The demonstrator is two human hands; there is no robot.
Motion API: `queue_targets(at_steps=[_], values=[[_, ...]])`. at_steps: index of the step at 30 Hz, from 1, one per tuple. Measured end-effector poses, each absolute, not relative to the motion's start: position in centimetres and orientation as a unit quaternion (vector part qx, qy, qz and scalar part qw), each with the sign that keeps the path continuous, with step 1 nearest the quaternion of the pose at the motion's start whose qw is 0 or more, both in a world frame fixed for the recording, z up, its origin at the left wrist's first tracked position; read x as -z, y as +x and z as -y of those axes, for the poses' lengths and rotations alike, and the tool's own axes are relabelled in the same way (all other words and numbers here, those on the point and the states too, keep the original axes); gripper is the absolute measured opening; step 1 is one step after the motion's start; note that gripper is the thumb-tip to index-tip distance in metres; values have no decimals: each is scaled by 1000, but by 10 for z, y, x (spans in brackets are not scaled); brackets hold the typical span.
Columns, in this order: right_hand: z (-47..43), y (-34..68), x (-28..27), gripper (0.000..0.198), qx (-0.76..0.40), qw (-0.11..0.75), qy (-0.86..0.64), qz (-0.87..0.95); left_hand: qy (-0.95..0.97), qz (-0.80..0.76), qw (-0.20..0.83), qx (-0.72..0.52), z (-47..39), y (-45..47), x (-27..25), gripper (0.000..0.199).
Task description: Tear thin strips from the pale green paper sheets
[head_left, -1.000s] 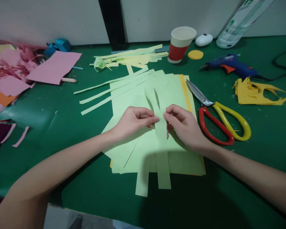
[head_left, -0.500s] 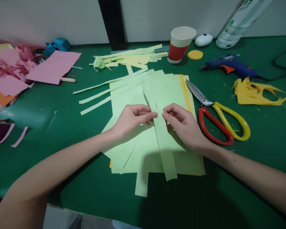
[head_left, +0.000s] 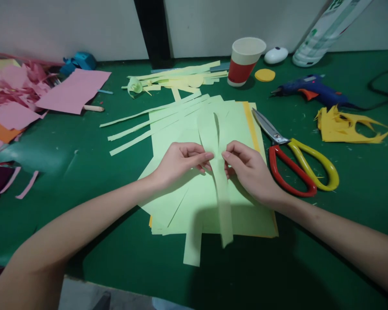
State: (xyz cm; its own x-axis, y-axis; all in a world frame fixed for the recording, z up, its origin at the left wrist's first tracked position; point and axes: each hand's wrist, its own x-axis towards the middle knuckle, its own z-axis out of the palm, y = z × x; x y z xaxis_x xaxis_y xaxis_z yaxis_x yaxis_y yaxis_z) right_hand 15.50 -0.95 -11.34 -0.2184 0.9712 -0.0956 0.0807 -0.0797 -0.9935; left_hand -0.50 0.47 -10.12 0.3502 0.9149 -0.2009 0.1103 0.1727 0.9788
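Note:
Between both hands is a long pale green paper strip (head_left: 223, 193), its upper end bent over in a loop and its lower end hanging past the near edge of the stack. My left hand (head_left: 189, 158) pinches the strip's left edge with thumb and fingers. On the other edge, my right hand (head_left: 245, 165) is closed in a pinch on the same strip. Under them lies a stack of light green paper sheets (head_left: 177, 172), with orange-yellow sheets showing at its borders. Narrow green strips (head_left: 132, 141) lie across the stack's upper left.
Scissors (head_left: 280, 137) with red and yellow handles lie right of the stack. Beyond are a blue glue gun (head_left: 313, 88), a yellow paper scrap (head_left: 339, 127) and a paper cup (head_left: 242, 64). Pink paper (head_left: 74, 90) and scraps cover the left side of the green table (head_left: 93, 181).
The strip has turned between my fingers; its lower end has swung left and its upper part now curls into a loop. Both hands stay nearly in place.

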Motion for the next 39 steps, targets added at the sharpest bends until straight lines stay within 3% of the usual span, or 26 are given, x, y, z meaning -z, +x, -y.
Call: queue_targets(at_steps=[9, 16, 23, 28, 39], values=[[11, 156, 113, 16, -564, 382, -466, 564, 555, -480, 597, -325, -4, -5, 102, 13], [9, 154, 113, 18, -559, 423, -474, 533, 544, -474, 595, -352, -5, -5, 103, 12], [9, 154, 112, 15, -578, 412, -468, 526, 599, -476, 571, -298, -4, -5, 99, 19], [10, 157, 114, 16, -554, 362, -463, 590, 584, -498, 557, -318, -3, -4, 99, 18], [11, 157, 115, 14, -575, 391, -437, 570, 549, -458, 595, -366, -5, -5, 106, 11]])
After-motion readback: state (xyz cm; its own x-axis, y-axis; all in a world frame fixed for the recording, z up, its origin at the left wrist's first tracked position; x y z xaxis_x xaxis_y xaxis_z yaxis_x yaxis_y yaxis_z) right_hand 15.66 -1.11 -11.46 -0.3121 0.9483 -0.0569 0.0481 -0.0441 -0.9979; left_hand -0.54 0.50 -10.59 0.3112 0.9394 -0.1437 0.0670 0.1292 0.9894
